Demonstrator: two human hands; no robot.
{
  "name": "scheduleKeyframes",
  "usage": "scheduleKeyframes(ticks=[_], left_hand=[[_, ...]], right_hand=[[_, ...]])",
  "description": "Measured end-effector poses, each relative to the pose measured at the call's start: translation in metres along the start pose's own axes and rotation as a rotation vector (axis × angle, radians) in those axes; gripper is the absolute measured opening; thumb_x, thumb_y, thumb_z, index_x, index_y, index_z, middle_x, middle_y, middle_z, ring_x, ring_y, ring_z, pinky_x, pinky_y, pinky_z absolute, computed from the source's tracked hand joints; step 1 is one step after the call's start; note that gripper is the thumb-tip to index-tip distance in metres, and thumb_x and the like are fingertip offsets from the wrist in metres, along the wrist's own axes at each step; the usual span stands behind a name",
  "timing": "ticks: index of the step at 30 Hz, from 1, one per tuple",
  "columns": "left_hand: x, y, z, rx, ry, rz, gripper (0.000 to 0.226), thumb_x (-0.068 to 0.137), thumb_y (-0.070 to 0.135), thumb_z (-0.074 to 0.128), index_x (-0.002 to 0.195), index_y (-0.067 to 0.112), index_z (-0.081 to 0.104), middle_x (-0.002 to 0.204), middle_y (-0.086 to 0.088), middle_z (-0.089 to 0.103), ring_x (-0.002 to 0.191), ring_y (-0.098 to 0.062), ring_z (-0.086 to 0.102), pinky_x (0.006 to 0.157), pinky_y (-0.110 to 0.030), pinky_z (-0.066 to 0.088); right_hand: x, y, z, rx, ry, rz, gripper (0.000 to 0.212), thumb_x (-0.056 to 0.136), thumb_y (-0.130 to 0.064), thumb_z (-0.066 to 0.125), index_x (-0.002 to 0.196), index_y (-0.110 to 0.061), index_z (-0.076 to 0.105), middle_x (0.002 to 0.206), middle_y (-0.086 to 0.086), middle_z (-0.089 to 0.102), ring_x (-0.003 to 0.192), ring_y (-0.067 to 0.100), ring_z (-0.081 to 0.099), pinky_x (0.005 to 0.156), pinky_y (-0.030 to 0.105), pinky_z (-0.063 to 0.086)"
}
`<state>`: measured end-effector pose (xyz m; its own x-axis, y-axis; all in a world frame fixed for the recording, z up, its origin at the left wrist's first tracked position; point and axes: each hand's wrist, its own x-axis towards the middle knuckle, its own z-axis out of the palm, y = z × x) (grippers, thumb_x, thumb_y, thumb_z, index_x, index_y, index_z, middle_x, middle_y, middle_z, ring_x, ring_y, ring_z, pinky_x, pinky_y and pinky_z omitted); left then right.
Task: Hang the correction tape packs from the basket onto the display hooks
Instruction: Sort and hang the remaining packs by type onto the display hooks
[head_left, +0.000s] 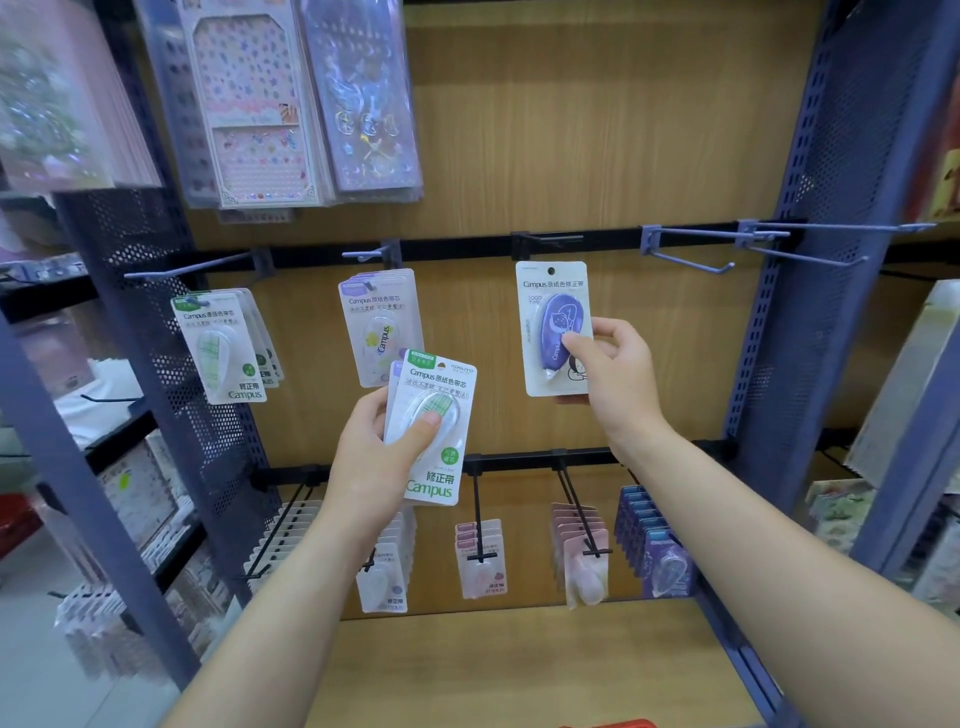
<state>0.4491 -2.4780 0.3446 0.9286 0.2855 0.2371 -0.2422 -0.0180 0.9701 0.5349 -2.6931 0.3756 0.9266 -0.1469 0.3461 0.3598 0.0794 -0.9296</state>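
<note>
Upper row, black upper rail (457, 248) on a wood-grain back panel (623, 130):

- Left blue hook (208, 262): carries the hanging green packs (223, 348), a bunch of several, lower ends swung to the right.
- Second blue hook (363, 255): carries the yellow-flower packs (376, 322), several deep. Their lower right corner is hidden behind the next item.
- Left hand (374, 462): grips the green stack (436, 431), at least two packs. The thumb presses on the front blister and the fingers are curled behind. The stack is upright, between the two rails and nearer than the yellow-flower bunch.
- Black hook (550, 240): short, mid-rail. Just below it is the purple pack (553, 327), upright, with the punched hole at its top showing under the hook. Whether pack and hook touch cannot be told.
- Right hand (618, 374): pinches the purple pack at its right edge, thumb on the blister, fingers curled behind the card.
- Right blue hooks (650, 240): two, long, jutting out to the right.

Lower row, lower rail (519, 460):

- White packs (280, 535): a long row, partly behind the left forearm.
- Pink packs (480, 556): a short row.
- Pale pink packs (584, 551): a fuller row.
- Blue packs (649, 545): a full row, just beside the right forearm.

Top left: sticker sheets (249, 104), hanging in bunches.

Near bottom edge: a red sliver (608, 724), too little in view to identify.
</note>
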Motion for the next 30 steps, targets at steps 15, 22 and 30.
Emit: scheduleKeyframes(ticks=[15, 22, 30], left_hand=[[0.001, 0.005, 0.014, -0.019, -0.033, -0.007, 0.030, 0.093, 0.020, 0.074, 0.116, 0.033, 0.060, 0.115, 0.007, 0.076, 0.093, -0.018, 0.077, 0.069, -0.035, 0.064], [-0.006, -0.002, 0.020, -0.065, -0.043, -0.021, 0.052, 0.084, 0.015, 0.083, 0.130, 0.018, 0.059, 0.116, 0.002, 0.076, 0.096, -0.021, 0.077, 0.074, -0.041, 0.064], [-0.028, -0.025, 0.035, -0.044, -0.076, -0.061, 0.058, 0.081, 0.010, 0.084, 0.132, 0.014, 0.057, 0.116, -0.001, 0.076, 0.099, -0.024, 0.076, 0.073, -0.040, 0.065]], right_hand=[[0.017, 0.014, 0.007, -0.198, -0.044, 0.283, 0.060, 0.096, -0.040, 0.069, 0.145, -0.017, 0.042, 0.134, -0.001, 0.056, 0.111, 0.019, 0.062, 0.091, 0.045, 0.061], [-0.051, 0.022, 0.004, -0.131, -0.190, 0.232, 0.021, 0.102, -0.032, 0.060, 0.118, -0.019, 0.065, 0.111, 0.001, 0.073, 0.100, 0.021, 0.071, 0.081, 0.038, 0.062], [-0.090, 0.033, -0.003, 0.002, -0.320, 0.295, 0.023, 0.098, -0.018, 0.069, 0.118, -0.008, 0.060, 0.097, 0.003, 0.080, 0.088, 0.021, 0.078, 0.070, 0.036, 0.063]])
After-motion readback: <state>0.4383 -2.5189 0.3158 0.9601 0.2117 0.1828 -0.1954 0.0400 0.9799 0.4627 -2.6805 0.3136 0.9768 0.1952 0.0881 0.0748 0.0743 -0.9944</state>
